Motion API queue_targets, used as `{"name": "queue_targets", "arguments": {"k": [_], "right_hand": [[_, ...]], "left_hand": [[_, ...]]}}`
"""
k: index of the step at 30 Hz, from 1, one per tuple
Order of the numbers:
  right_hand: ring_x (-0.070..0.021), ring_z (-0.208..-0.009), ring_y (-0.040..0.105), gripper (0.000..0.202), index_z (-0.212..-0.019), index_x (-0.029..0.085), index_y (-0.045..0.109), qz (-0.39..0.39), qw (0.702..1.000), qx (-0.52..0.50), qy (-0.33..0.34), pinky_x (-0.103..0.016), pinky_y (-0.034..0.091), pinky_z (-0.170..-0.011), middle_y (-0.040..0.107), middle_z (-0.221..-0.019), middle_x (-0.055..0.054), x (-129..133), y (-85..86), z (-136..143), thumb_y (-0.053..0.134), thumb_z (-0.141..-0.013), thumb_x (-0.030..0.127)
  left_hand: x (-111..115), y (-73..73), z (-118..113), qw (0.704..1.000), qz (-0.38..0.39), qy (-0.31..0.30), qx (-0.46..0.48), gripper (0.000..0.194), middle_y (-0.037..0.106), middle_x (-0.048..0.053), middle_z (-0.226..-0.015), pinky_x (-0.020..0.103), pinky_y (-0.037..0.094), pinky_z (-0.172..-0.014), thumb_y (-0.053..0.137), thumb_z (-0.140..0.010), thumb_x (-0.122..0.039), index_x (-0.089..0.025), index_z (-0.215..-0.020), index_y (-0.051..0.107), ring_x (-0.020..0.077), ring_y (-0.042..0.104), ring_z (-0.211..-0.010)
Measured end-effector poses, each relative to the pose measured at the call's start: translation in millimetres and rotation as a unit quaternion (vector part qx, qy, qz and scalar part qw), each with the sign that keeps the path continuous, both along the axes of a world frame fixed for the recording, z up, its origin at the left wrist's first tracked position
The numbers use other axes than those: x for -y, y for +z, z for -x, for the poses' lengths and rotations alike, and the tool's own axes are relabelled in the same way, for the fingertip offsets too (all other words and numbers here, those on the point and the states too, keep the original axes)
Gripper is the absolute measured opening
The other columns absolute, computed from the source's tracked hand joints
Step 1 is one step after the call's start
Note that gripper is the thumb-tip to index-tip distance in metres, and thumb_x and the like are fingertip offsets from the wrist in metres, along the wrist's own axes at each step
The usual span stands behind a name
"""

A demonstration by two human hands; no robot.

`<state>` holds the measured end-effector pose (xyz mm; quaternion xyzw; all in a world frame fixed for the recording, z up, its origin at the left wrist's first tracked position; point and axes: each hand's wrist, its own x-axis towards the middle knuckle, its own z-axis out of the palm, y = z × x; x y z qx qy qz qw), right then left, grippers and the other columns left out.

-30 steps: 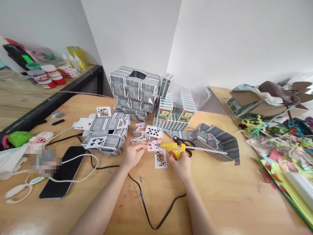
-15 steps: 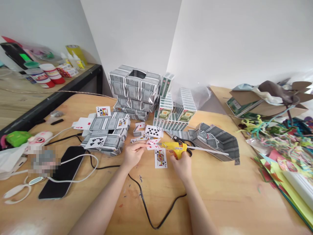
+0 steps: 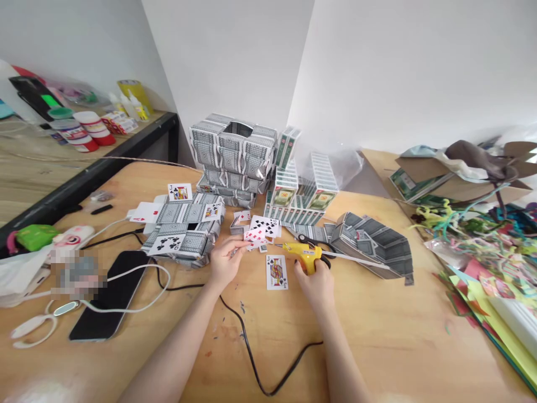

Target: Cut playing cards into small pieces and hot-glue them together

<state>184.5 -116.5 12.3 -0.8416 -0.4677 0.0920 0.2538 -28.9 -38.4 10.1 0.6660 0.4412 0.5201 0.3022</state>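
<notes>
Pinched by its edge in my left hand (image 3: 225,260) is a playing card (image 3: 255,235) with red diamonds, tilted above the table. My right hand (image 3: 315,282) is wrapped round a yellow glue gun (image 3: 307,255), its nozzle pointing left with a gap to the card. A white glue stick (image 3: 356,258) runs out of the gun's back. Flat on the table between my hands lies a jack of spades (image 3: 277,272). Behind the held card is a spade card (image 3: 268,223). A box-like piece built from grey-backed cards (image 3: 187,215) stands left of my left hand.
A taller card structure (image 3: 232,148) and stacked card packs (image 3: 323,179) stand at the back. Black scissors (image 3: 308,240) and an open card tray (image 3: 373,246) lie right of centre. A phone (image 3: 109,296), cables and a black cord (image 3: 247,341) lie at left and front.
The glue gun's nozzle has come away from the held card, with my right hand shifting slightly right. My left hand has drawn the card a little left and up, tilting it.
</notes>
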Motion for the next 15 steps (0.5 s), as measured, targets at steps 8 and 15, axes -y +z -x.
{"name": "queue_targets", "arguments": {"k": [8, 15], "right_hand": [[-0.0239, -0.078, 0.053, 0.023, -0.076, 0.017, 0.052, -0.048, 0.998, 0.04, -0.001, -0.033, 0.04, -0.07, 0.058, -0.078, -0.01, 5, -2.4, -5, 0.052, -0.073, 0.039], [-0.0167, -0.061, 0.056, 0.023, -0.087, 0.019, 0.059, -0.02, 0.991, 0.081, 0.108, -0.025, 0.038, -0.056, 0.061, -0.07, -0.005, -6, 25.5, 17, 0.043, -0.083, 0.035]], "left_hand": [[-3, -3.4, 3, 0.999, -0.008, 0.033, 0.004, 0.011, 0.063, 0.006, -0.09, 0.026, 0.052, -0.07, 0.056, -0.076, -0.021, -0.017, -0.079, 0.066, 0.0147, 0.061, -0.083], [-2, -0.2, 4, 1.0, -0.005, 0.029, 0.007, 0.011, 0.061, 0.006, -0.091, 0.026, 0.052, -0.072, 0.056, -0.076, -0.021, -0.017, -0.082, 0.065, 0.0145, 0.06, -0.085]]}}
